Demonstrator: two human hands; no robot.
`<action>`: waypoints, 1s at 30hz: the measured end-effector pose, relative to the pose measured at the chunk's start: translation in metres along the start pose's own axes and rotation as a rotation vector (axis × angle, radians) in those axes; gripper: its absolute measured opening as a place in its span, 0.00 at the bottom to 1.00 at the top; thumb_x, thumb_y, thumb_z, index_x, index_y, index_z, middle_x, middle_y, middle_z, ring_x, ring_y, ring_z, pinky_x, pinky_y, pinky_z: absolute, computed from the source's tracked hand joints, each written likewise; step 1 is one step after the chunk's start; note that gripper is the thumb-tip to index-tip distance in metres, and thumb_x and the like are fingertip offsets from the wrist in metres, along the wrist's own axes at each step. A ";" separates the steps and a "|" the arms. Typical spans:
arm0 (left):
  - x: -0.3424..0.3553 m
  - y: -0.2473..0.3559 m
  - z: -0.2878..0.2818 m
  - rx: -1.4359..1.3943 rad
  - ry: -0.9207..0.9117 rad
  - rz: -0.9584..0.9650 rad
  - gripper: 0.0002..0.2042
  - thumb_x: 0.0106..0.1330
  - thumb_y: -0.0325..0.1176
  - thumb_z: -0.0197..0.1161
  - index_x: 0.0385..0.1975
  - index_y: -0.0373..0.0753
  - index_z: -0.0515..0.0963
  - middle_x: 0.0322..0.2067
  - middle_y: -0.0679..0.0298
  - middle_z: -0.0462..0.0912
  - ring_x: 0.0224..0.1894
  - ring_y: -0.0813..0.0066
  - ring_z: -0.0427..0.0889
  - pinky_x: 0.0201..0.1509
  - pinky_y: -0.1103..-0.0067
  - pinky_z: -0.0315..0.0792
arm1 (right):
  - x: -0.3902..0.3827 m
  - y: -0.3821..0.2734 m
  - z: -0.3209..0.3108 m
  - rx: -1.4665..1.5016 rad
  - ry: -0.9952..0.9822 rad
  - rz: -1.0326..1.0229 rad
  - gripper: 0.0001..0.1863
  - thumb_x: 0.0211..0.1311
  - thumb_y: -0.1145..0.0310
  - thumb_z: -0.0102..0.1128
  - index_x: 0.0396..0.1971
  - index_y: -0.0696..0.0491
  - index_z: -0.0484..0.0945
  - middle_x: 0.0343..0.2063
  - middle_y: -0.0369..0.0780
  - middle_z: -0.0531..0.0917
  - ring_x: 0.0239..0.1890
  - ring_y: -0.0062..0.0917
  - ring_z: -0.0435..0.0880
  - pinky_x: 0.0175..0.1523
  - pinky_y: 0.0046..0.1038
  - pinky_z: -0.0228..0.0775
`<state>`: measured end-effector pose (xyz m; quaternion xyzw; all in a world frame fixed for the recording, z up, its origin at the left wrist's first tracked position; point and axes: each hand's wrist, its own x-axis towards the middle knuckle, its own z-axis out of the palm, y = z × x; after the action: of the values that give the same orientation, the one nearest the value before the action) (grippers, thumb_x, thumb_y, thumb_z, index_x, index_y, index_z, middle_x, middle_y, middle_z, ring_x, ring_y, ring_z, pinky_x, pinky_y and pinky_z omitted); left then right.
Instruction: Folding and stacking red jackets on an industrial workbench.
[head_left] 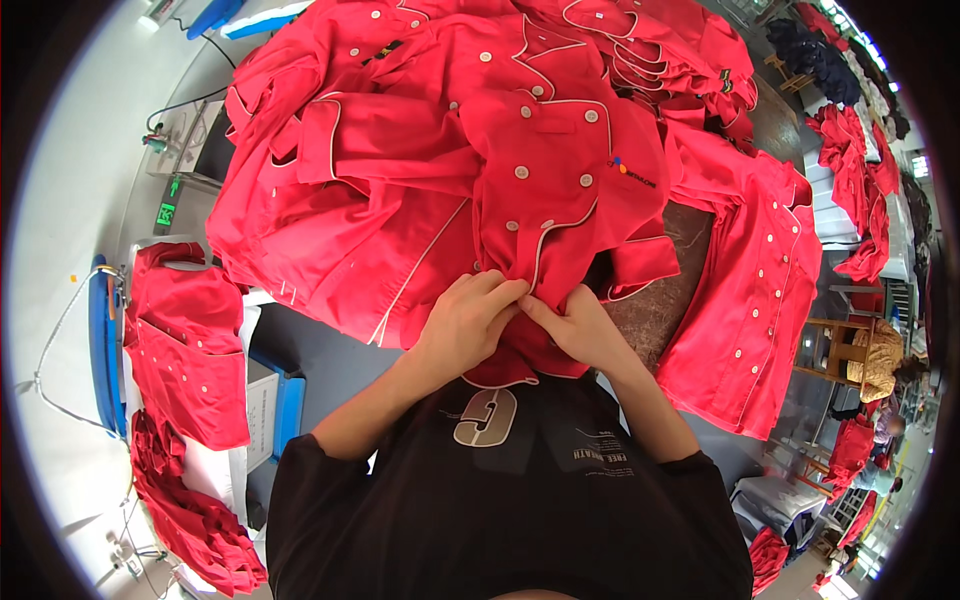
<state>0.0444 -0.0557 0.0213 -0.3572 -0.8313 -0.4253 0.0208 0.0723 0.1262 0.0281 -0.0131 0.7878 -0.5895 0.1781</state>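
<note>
A red double-breasted jacket [548,150] with white piping and pale round buttons lies in front of me on a pile of similar jackets. Its lower front edge hangs toward my body. My left hand [468,318] pinches the cloth near the bottom of the button front, thumb and fingertips pressed together. Close beside it, my right hand [578,325] grips the same front edge between thumb and curled fingers. The fingertips of both hands almost meet, and whatever lies right between them, perhaps a button, is hidden.
More red jackets [340,220] heap up at the left and far side of the brown tabletop [685,240]. Another jacket [745,300] hangs over the right edge. Folded red garments [190,345] lie at far left by a blue crate [289,415]. People and chairs stand at far right.
</note>
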 end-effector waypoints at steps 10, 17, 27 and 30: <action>0.000 -0.005 0.001 -0.372 -0.001 -0.157 0.11 0.55 0.18 0.59 0.38 0.33 0.73 0.28 0.57 0.71 0.30 0.61 0.73 0.32 0.75 0.68 | 0.004 0.005 0.015 0.029 0.262 -0.106 0.12 0.62 0.66 0.56 0.29 0.62 0.77 0.17 0.35 0.78 0.23 0.11 0.72 0.25 0.24 0.63; -0.002 -0.010 0.009 -0.281 0.088 -0.077 0.10 0.53 0.15 0.58 0.35 0.32 0.72 0.25 0.57 0.69 0.27 0.63 0.72 0.29 0.76 0.66 | 0.009 0.008 0.024 -0.137 0.363 -0.067 0.13 0.61 0.67 0.56 0.24 0.62 0.75 0.13 0.39 0.75 0.19 0.11 0.69 0.23 0.25 0.61; 0.022 -0.011 0.008 -0.025 0.300 -0.138 0.09 0.51 0.19 0.60 0.33 0.35 0.74 0.23 0.56 0.77 0.25 0.60 0.79 0.25 0.75 0.71 | 0.011 -0.010 0.021 0.212 0.453 -0.124 0.09 0.60 0.70 0.57 0.33 0.62 0.78 0.26 0.38 0.82 0.30 0.16 0.78 0.34 0.22 0.69; 0.030 -0.006 0.002 -0.033 0.279 -0.261 0.08 0.53 0.20 0.60 0.34 0.35 0.74 0.24 0.55 0.79 0.26 0.61 0.81 0.27 0.75 0.72 | 0.017 -0.015 0.010 0.266 0.520 -0.167 0.11 0.61 0.69 0.57 0.38 0.61 0.77 0.32 0.35 0.82 0.34 0.15 0.77 0.37 0.21 0.69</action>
<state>0.0186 -0.0392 0.0266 -0.1841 -0.8527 -0.4831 0.0744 0.0570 0.1088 0.0352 0.0968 0.7190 -0.6837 -0.0783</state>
